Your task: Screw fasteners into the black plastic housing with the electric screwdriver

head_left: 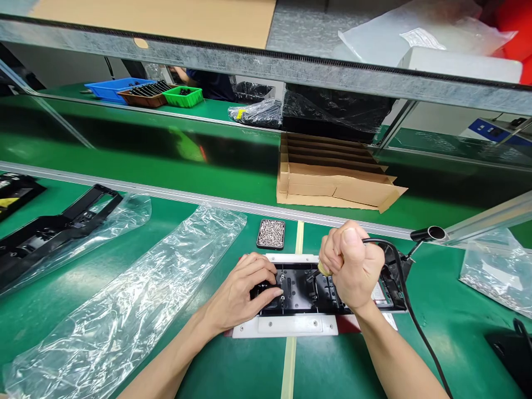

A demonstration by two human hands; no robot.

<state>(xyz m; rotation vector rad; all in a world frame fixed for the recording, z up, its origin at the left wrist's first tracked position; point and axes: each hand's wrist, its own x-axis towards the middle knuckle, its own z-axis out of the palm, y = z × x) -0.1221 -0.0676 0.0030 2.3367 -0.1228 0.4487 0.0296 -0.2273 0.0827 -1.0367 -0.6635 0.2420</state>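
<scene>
Black panel point(305, 289) under flat left hand point(245, 291); right hand point(353, 266) fists, seemingly, a screwdriver point(322, 269).

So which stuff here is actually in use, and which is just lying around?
In use:
black plastic part on white fixture
left hand pressing it
right hand gripping corded tool
screw tray

Lying about:
empty plastic bags
cardboard box
coloured bins

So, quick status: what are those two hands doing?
Left hand flat on black part. Right hand fisted on corded driver. Nothing in between.
</scene>
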